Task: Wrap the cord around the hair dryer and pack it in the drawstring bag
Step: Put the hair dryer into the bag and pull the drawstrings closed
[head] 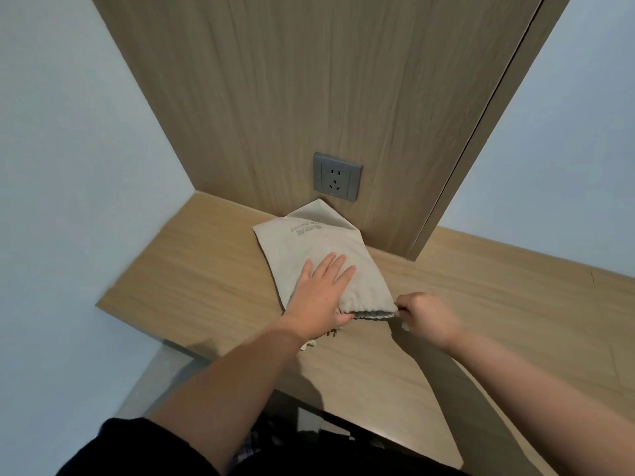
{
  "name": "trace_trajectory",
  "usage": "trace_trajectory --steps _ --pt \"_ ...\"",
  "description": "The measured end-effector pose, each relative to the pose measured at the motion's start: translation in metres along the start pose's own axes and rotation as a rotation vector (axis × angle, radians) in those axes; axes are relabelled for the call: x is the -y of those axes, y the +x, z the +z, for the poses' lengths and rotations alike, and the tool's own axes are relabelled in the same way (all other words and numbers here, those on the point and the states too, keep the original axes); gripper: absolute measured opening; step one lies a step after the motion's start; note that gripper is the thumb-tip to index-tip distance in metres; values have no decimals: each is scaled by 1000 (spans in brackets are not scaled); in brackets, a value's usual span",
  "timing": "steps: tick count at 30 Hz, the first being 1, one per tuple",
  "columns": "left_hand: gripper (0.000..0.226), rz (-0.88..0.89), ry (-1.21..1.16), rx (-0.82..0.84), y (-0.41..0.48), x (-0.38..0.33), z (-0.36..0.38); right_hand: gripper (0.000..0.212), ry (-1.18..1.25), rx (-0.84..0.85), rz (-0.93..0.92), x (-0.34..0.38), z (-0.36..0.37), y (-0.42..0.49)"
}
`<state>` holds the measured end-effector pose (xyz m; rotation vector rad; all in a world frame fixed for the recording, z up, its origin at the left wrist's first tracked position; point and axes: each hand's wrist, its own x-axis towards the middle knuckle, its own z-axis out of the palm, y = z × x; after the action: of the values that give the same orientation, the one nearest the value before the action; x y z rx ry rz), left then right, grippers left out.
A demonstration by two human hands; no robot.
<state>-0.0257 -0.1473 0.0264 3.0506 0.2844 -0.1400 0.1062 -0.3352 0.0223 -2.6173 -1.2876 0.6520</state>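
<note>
A wood-grain wall panel (309, 80) is seen rising behind a matching wooden table (192, 262), with pale walls to either side. A beige drawstring bag (309, 242) is laid flat on the table, its closed end pushed against the foot of the panel and its gathered mouth turned toward the person; grey printed lettering (too blurred to be read) is carried near its far end. The hair dryer itself cannot be seen, and whether it lies inside the bag cannot be told. The left hand (321, 293) is pressed flat on the bag near the mouth, fingers spread and thumb tucked at the puckered edge. The right hand (426, 316) is closed in a pinch at the right corner of the mouth, where a pale drawstring (404, 325) is gripped. A grey wall socket (337, 176) is set into the panel just above the bag. A further cord end (309, 344) is visible beneath the left wrist.
</note>
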Motion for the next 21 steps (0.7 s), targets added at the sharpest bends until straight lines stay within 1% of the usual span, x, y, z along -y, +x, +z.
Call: trace_trajectory --steps 2,3,4,5,7,8,10,12,14,16,18,20,21 --pt "91 6 -71 -7 -12 10 5 12 12 -31 -36 5 2 -4" --pt "90 -17 -104 -5 -20 14 8 14 16 -75 -60 7 3 -6" --pt "89 -49 -124 -5 -29 18 11 25 6 -127 -73 10 3 -9" --pt "87 -89 -141 -18 -38 21 15 42 -9 -179 -87 12 4 -12" --pt "80 -211 -212 -64 -52 22 22 76 -9 -220 -94 22 5 -13" --pt "73 -289 -261 -75 -57 22 26 88 -11 -208 -97 29 7 -12" --pt "53 -429 -354 -25 -60 21 31 102 -73 -184 -124 44 15 -5" --pt "31 -499 -403 79 -61 21 31 104 -140 -179 -150 55 25 5" --pt "22 -494 -456 146 -61 22 30 102 -168 -206 -149 61 30 15" --pt "17 -465 -510 158 -61 23 27 101 -194 -239 -125 66 33 23" --pt "14 -449 -535 134 -62 27 21 100 -205 -275 -99 71 35 27" --pt "17 -433 -487 130 -64 29 18 97 -180 -296 -84 74 38 27" --pt "21 -435 -422 154 -65 29 18 96 -162 -293 -89 73 39 25"
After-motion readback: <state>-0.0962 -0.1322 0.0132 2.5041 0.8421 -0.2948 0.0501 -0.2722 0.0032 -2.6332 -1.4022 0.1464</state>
